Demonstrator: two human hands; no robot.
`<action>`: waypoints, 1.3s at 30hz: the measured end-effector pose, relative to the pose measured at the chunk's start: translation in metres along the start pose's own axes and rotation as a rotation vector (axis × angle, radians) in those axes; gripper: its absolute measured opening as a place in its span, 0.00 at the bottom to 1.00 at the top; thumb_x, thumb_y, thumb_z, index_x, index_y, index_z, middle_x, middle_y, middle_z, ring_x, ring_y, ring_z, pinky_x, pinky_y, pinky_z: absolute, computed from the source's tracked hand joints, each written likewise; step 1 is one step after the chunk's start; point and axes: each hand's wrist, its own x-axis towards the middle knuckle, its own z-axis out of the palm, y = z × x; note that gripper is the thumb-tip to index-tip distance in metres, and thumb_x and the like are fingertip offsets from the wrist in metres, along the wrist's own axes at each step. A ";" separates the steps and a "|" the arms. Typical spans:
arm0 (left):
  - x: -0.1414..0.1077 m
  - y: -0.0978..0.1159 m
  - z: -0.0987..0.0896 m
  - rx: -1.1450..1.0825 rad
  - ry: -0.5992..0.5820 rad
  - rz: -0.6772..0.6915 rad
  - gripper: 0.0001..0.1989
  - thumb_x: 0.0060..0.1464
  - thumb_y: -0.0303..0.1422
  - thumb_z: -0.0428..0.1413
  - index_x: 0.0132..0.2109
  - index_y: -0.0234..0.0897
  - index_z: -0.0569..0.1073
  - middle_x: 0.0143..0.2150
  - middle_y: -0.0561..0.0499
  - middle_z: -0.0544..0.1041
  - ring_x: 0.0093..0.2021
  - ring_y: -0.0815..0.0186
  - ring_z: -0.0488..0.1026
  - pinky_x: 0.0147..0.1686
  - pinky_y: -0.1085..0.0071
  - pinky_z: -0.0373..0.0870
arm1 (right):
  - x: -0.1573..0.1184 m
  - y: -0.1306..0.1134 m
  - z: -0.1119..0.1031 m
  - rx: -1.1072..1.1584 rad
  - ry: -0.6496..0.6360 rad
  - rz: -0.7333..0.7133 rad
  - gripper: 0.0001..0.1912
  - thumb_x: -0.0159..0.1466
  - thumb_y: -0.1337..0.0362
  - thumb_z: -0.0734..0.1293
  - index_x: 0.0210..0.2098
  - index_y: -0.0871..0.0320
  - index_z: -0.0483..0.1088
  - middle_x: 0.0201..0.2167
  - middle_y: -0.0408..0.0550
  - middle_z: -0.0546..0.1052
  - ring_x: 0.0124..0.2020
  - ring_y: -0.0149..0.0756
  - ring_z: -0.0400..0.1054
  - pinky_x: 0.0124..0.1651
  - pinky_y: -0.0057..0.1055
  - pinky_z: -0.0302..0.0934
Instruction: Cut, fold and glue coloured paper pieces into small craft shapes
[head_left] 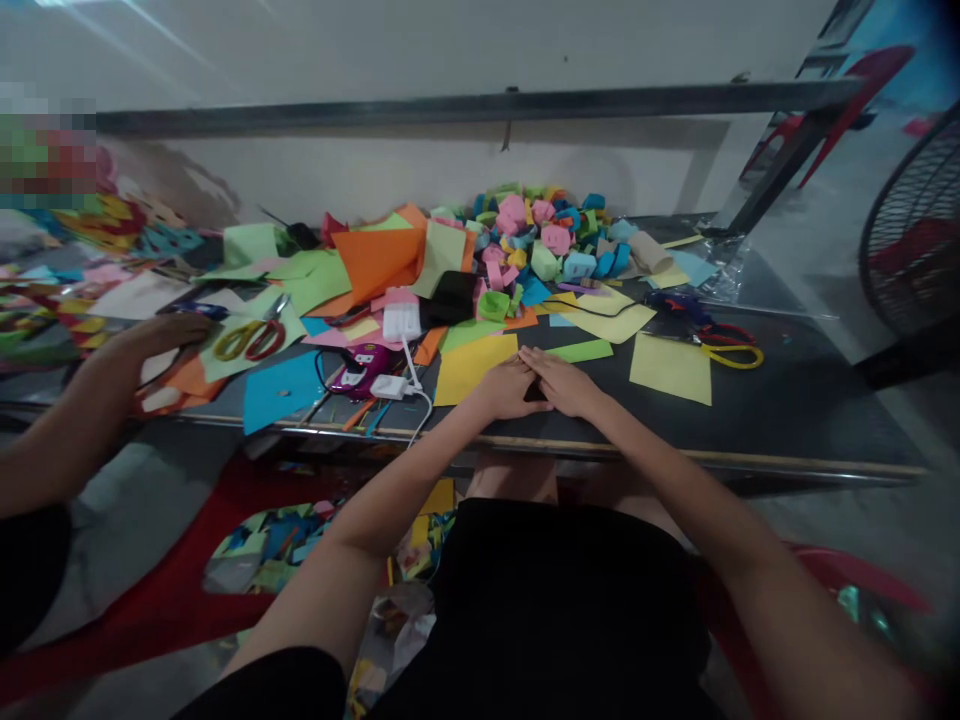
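My left hand [510, 389] and my right hand [564, 384] meet at the table's front edge, fingers stretched out and their tips touching or overlapping. Neither visibly holds anything; a dark gap shows between the palms. Under and beside my left hand lies a yellow paper sheet [474, 372]. A bright green paper strip [581, 351] runs just beyond my right hand's fingers. Farther right is a pale yellow sheet [671, 370]. To the left sit a purple device [361, 370] and a white plug [390, 387] with its cable.
Behind my hands rises a heap of curled paper pieces [551, 235]. Red-and-yellow-handled scissors [259, 338] lie leftward, near another person's hand [176, 330]; other scissors [731, 348] lie right. A metal bar [450, 105] crosses behind; a fan [919, 230] stands at right.
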 end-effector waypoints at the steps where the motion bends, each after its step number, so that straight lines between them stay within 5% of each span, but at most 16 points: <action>1: -0.001 -0.002 0.000 0.000 0.000 0.010 0.42 0.61 0.53 0.56 0.69 0.23 0.64 0.71 0.30 0.65 0.72 0.47 0.62 0.71 0.55 0.59 | -0.001 0.005 0.001 0.023 0.000 0.003 0.35 0.68 0.68 0.52 0.75 0.65 0.52 0.76 0.52 0.54 0.76 0.42 0.49 0.75 0.46 0.50; 7: -0.002 -0.001 0.000 -0.023 -0.038 0.013 0.43 0.65 0.55 0.48 0.73 0.25 0.56 0.75 0.34 0.57 0.75 0.51 0.56 0.74 0.54 0.51 | -0.010 0.047 -0.015 -0.029 -0.021 0.139 0.41 0.71 0.46 0.53 0.75 0.66 0.51 0.76 0.58 0.51 0.77 0.53 0.45 0.76 0.54 0.45; 12: -0.003 0.003 -0.003 -0.018 -0.064 -0.016 0.43 0.65 0.55 0.48 0.73 0.25 0.56 0.75 0.35 0.56 0.76 0.52 0.55 0.75 0.58 0.49 | -0.020 0.076 -0.034 -0.070 -0.071 0.246 0.41 0.71 0.43 0.49 0.75 0.60 0.51 0.77 0.52 0.49 0.77 0.51 0.44 0.76 0.52 0.45; 22: 0.002 0.004 -0.008 -0.026 -0.058 -0.046 0.30 0.72 0.45 0.41 0.71 0.33 0.62 0.74 0.45 0.61 0.75 0.57 0.58 0.73 0.58 0.53 | -0.089 0.059 -0.026 -0.260 -0.002 0.373 0.44 0.70 0.39 0.49 0.74 0.63 0.54 0.75 0.57 0.56 0.74 0.55 0.52 0.73 0.54 0.53; 27: 0.002 0.017 -0.001 0.036 0.050 -0.097 0.26 0.72 0.43 0.44 0.68 0.34 0.67 0.71 0.42 0.67 0.71 0.57 0.64 0.70 0.58 0.59 | -0.044 0.044 -0.042 -0.305 0.191 0.271 0.34 0.73 0.54 0.50 0.67 0.71 0.66 0.70 0.64 0.65 0.74 0.54 0.52 0.75 0.54 0.47; 30: 0.000 0.024 0.008 0.055 0.133 -0.138 0.27 0.71 0.43 0.46 0.67 0.31 0.68 0.69 0.38 0.69 0.70 0.55 0.66 0.67 0.59 0.64 | 0.001 0.028 -0.040 -0.200 0.278 0.164 0.34 0.73 0.58 0.50 0.73 0.69 0.55 0.75 0.57 0.57 0.77 0.47 0.45 0.77 0.49 0.42; 34: -0.002 0.024 0.014 0.020 0.162 -0.145 0.25 0.70 0.41 0.48 0.63 0.28 0.72 0.66 0.36 0.72 0.70 0.55 0.67 0.66 0.61 0.65 | 0.051 0.015 -0.020 -0.074 0.252 0.171 0.38 0.73 0.55 0.51 0.78 0.62 0.39 0.77 0.52 0.50 0.79 0.48 0.32 0.77 0.58 0.32; 39: -0.004 0.020 0.012 -0.014 0.142 -0.141 0.21 0.71 0.39 0.47 0.60 0.31 0.75 0.63 0.40 0.76 0.68 0.56 0.68 0.66 0.59 0.65 | 0.070 0.025 -0.002 -0.043 0.219 0.198 0.39 0.73 0.52 0.48 0.78 0.63 0.34 0.79 0.51 0.36 0.79 0.46 0.26 0.77 0.57 0.27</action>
